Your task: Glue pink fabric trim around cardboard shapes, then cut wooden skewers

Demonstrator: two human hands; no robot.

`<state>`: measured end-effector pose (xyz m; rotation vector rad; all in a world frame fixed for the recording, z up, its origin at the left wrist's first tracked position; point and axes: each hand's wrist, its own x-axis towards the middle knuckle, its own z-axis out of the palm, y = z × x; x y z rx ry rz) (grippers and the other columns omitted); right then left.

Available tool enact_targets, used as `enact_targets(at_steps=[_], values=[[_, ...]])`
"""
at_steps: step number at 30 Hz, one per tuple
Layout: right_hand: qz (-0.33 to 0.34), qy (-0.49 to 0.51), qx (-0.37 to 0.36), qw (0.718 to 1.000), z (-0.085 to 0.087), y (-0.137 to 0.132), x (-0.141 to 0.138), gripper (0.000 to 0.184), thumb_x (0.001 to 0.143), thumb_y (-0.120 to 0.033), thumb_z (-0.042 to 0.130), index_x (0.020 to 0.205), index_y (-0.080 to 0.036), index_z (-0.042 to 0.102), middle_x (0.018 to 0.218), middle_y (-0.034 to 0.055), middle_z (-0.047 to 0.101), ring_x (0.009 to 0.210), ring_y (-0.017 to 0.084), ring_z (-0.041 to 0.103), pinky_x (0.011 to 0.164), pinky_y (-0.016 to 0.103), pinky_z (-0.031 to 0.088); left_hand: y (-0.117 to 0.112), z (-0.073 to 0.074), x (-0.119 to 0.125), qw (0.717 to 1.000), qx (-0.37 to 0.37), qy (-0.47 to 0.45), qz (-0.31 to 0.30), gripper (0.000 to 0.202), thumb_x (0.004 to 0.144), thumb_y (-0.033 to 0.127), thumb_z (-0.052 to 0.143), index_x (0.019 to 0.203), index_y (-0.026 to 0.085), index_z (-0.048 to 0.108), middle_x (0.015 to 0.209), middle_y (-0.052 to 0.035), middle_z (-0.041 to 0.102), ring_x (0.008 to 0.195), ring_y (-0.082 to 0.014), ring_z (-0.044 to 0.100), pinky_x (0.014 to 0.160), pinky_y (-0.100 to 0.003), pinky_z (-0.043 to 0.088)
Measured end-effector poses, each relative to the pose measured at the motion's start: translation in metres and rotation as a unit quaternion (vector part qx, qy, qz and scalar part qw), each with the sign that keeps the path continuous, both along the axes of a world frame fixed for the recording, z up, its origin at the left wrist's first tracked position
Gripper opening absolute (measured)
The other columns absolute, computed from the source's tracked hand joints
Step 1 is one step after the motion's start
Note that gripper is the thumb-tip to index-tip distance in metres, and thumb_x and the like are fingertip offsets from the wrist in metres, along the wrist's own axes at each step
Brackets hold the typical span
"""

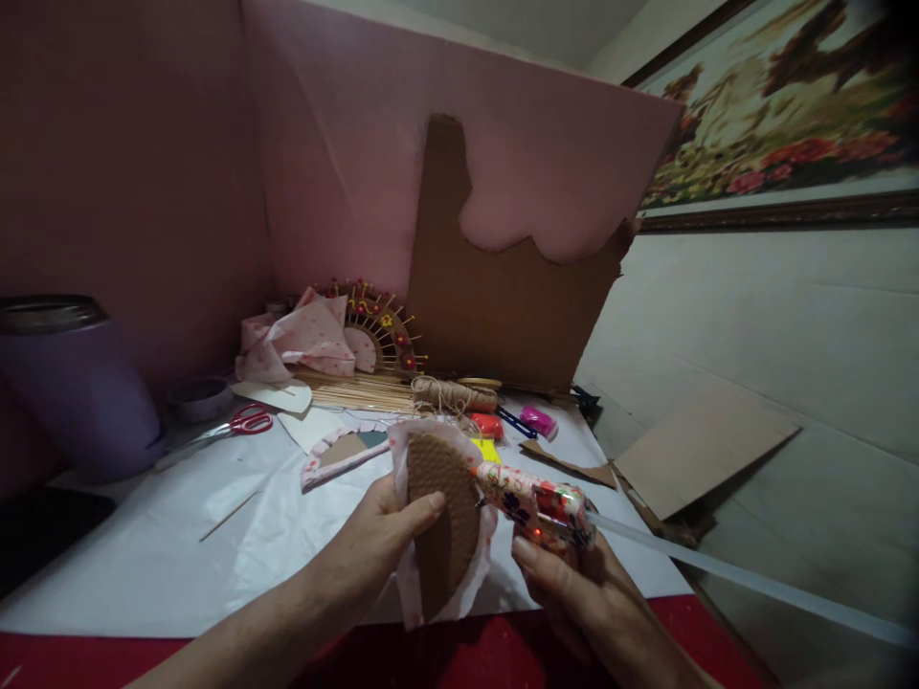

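Gluing corrugated cardboard half-disc (443, 522), patterned glue gun (535, 505)

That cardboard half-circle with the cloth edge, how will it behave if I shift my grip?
The cardboard half-circle is probably stiff: it stands flat, pinched in the left hand. Its cloth edge looks floppy, hanging loose below. It is likely light, as one hand holds it up.

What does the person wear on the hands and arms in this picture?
Nothing is worn: the left hand and the right hand are bare, without gloves, and no ring shows. No sleeve, watch or bracelet shows on the arms in view.
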<state>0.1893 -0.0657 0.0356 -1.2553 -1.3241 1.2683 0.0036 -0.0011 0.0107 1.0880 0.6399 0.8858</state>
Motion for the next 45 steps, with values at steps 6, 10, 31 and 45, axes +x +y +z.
enact_targets(at_steps=[6, 10, 31, 45], values=[[0.001, -0.007, -0.005, 1.0, -0.001, 0.001, 0.001, 0.031, 0.074, -0.046, 0.065, 0.066, -0.017, 0.06, 0.045, -0.0044, 0.041, 0.048, 0.011, 0.04, 0.053, 0.024, 0.04, -0.001, -0.001, -0.001, 1.0, 0.0, -0.004, -0.006, 0.017, 0.08, 0.027, 0.059, 0.092, 0.015, 0.064, 0.087, -0.0066, 0.068, 0.079, -0.0197, 0.06, 0.079, -0.035, 0.043], [0.012, -0.008, -0.002, 1.0, -0.003, 0.002, 0.002, 0.033, 0.076, -0.046, 0.064, 0.059, -0.017, 0.058, 0.043, -0.0039, 0.041, 0.05, 0.013, 0.043, 0.055, 0.025, 0.041, -0.002, 0.001, -0.001, 1.0, -0.008, -0.009, -0.006, 0.017, 0.079, 0.027, 0.06, 0.091, 0.015, 0.063, 0.084, -0.0063, 0.068, 0.078, -0.0196, 0.061, 0.078, -0.035, 0.043], [0.029, -0.046, 0.009, 0.998, -0.005, 0.002, 0.004, 0.029, 0.081, -0.045, 0.058, 0.081, -0.016, 0.061, 0.054, -0.003, 0.046, 0.05, 0.01, 0.039, 0.049, 0.021, 0.037, 0.0, 0.006, -0.001, 0.999, -0.016, -0.02, 0.025, 0.02, 0.079, 0.025, 0.061, 0.096, 0.015, 0.064, 0.093, -0.0076, 0.07, 0.077, -0.0199, 0.064, 0.076, -0.033, 0.046], [0.0, -0.065, 0.017, 0.998, -0.006, 0.0, 0.003, 0.028, 0.081, -0.043, 0.056, 0.075, -0.016, 0.061, 0.071, 0.0009, 0.053, 0.065, 0.014, 0.044, 0.061, 0.024, 0.039, -0.001, 0.005, -0.001, 0.999, -0.024, -0.024, 0.015, 0.021, 0.078, 0.025, 0.061, 0.096, 0.015, 0.064, 0.089, -0.0078, 0.07, 0.078, -0.0207, 0.064, 0.075, -0.033, 0.046]])
